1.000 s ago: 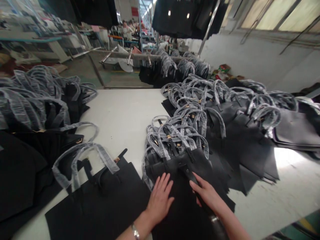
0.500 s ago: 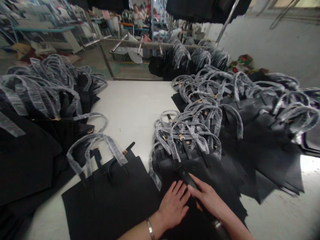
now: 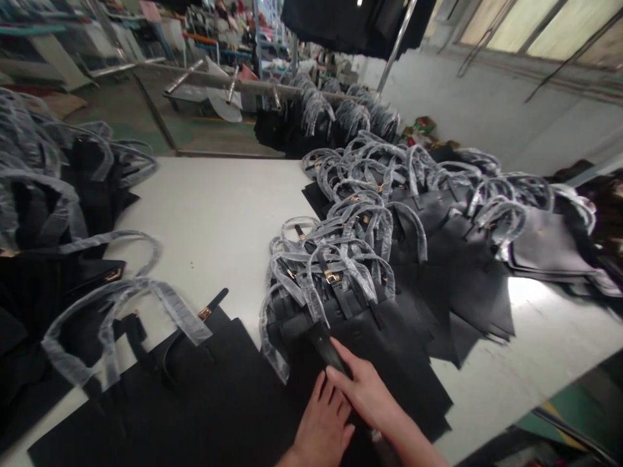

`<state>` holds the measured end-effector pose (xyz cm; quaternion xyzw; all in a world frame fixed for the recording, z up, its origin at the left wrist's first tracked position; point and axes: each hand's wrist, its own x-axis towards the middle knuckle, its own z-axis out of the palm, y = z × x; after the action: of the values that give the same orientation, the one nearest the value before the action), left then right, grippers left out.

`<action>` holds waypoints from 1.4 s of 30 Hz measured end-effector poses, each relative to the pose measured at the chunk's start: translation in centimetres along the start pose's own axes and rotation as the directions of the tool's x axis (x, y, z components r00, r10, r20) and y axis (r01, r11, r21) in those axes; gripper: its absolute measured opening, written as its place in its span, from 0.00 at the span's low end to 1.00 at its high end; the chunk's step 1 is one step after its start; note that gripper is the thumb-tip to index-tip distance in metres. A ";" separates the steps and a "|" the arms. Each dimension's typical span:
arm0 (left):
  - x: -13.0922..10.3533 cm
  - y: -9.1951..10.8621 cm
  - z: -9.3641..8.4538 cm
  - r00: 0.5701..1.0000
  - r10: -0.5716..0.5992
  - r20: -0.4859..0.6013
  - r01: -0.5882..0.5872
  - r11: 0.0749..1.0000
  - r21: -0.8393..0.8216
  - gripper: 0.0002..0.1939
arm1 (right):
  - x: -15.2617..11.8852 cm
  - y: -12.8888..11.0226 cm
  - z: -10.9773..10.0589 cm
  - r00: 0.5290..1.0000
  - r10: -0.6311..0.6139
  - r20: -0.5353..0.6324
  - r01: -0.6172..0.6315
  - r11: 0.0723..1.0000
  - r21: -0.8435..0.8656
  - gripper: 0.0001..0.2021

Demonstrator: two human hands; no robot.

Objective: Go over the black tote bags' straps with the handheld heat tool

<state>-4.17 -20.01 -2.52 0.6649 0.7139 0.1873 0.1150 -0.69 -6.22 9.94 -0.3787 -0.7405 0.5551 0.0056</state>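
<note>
My left hand (image 3: 325, 418) lies with its fingers spread on a black bag panel (image 3: 384, 350) at the bottom centre. Just right of it, my right hand (image 3: 363, 386) is closed around a long black tool (image 3: 327, 350), whose front end rests near the base of a plastic-wrapped handle (image 3: 316, 301). The lower part of the tool is partly hidden by my right hand and forearm. To the left lies another black bag (image 3: 209, 389) with wrapped handles (image 3: 178, 311) and a strap with a gold buckle (image 3: 205, 314).
Stacks of black bags (image 3: 452, 272) with wrapped handles spread over the right of the white table (image 3: 219, 207). More bags (image 3: 87, 168) lie at the left edge. Behind the table stands a metal rack (image 3: 156, 117) with bags hanging on it.
The view has turned to the right, so the table and bags appear farther left. My right hand still holds the tool, and my left hand sits lower in view.
</note>
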 end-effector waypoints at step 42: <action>-3.6 -2.7 3.9 0.976 0.220 -0.001 -0.207 0.922 0.327 0.27 | 2.9 6.6 -15.9 0.934 0.328 -0.139 -0.212 0.826 0.523 0.29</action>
<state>-4.64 -23.26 -7.46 0.7449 0.6602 0.0910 -0.0307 7.67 9.07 9.37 -0.5256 -0.5046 0.6766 0.1071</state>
